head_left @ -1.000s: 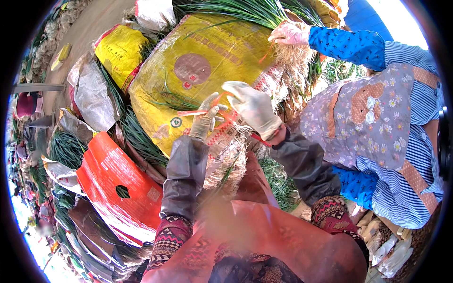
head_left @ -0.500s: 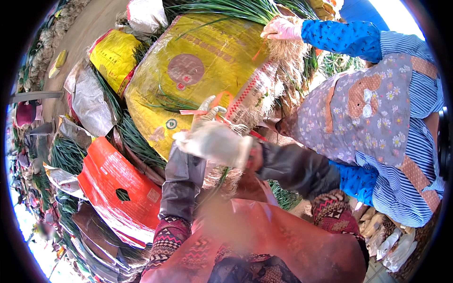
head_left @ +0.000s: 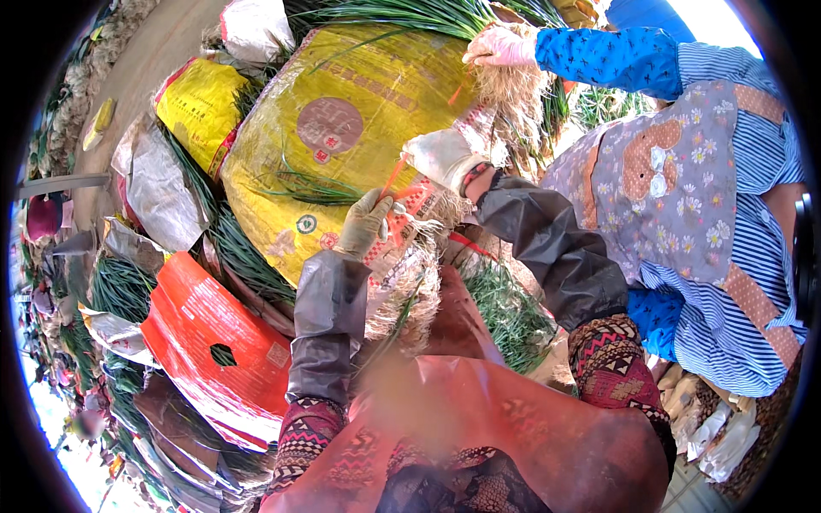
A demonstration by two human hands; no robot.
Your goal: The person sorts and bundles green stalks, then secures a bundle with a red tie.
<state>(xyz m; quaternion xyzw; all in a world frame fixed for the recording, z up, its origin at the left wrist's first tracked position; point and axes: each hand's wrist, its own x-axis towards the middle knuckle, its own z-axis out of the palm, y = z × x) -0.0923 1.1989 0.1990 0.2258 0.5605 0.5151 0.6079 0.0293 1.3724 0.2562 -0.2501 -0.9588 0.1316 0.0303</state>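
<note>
Both my hands wear pale gloves above dark sleeve covers. My left hand [head_left: 363, 225] is closed on an orange strip [head_left: 394, 176] near the lower right edge of a large yellow sack [head_left: 385, 94]. My right hand [head_left: 443, 161] pinches the strip's upper end, so a short length runs between the two hands. A few thin green leaves [head_left: 316, 186] lie on the sack to the left of my hands. Pale, stringy roots [head_left: 409, 295] hang just below my left hand. What else my left fingers may hold is hidden.
At upper right, another person's pink-gloved hand [head_left: 500, 47] rests at the root end of a long-leaved green bundle [head_left: 410, 13]. That person's flowered apron [head_left: 658, 179] fills the right side. A red-orange sack [head_left: 218, 342] and smaller yellow sack [head_left: 201, 103] lie at left among green leaves.
My right hand has moved up and right, away from my left hand, and the orange strip now stretches between them. My left hand has come slightly down.
</note>
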